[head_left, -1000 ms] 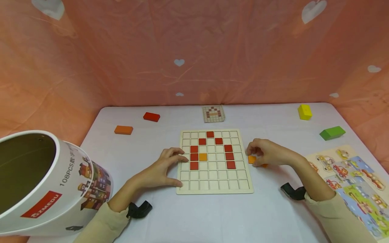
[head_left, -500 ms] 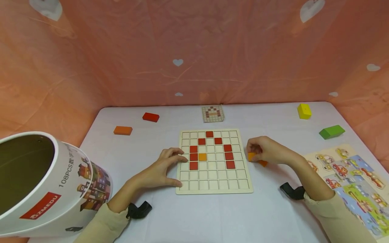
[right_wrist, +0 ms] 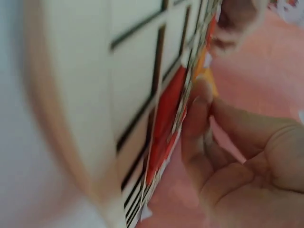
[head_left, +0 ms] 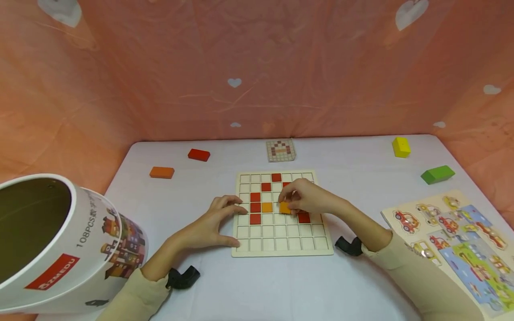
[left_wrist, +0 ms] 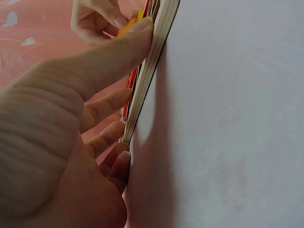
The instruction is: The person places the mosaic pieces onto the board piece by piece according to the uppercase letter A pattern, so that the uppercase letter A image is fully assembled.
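On the table lies a pale wooden grid board (head_left: 281,244) with red square tiles (head_left: 255,207) set in some cells, and an orange tile (head_left: 267,207) beside them. My left hand (head_left: 218,223) rests along the board's left edge, fingers spread and fingertips at the rim, as the left wrist view also shows. Over the middle of the board, my right hand (head_left: 311,196) pinches another orange tile (head_left: 285,207) between thumb and fingers, close over the cells. In the right wrist view, that tile (right_wrist: 212,83) is partly covered by the fingertips. Several cells on the right are hidden beneath this hand.
Behind the board lies a small pattern card (head_left: 280,150). Red (head_left: 198,154) and orange blocks (head_left: 162,172) lie back left; yellow (head_left: 401,147) and green blocks (head_left: 437,174) back right. A large white bucket (head_left: 44,263) stands left, a picture puzzle board (head_left: 478,272) right.
My right hand has picked up an orange tile from the table right of the board and carried it left over the grid. My left hand has stayed at the board's edge.
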